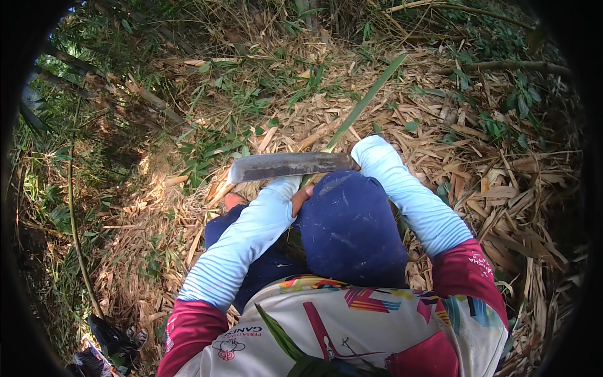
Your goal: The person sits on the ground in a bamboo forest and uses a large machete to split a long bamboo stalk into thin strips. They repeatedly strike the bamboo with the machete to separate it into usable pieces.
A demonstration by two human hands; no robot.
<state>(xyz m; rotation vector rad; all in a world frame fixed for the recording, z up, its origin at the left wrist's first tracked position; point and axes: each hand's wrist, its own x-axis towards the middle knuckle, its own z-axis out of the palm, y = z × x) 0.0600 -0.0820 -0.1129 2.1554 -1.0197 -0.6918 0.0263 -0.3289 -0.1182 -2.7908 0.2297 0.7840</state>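
Note:
A machete (286, 165) with a broad, dark-stained blade lies level across the view, just beyond my raised knee. Its blade end points left, and its handle end meets my right hand (355, 161), which is closed there and mostly hidden by the light-blue sleeve and the knee. A long green strip (370, 100), like a leaf or split bamboo, slants from the upper right down behind the blade. Its near end comes to my left hand (302, 200), closed beside the knee below the blade. Only part of that hand shows.
My knee in dark-blue trousers (352, 229) rises between my forearms. Dry bamboo leaves (496, 207) cover the ground, with green sprigs (207, 154) among them. Bamboo stems and brush stand at the far left, a branch (515, 66) at far right. A thin stem (74, 213) rises at left.

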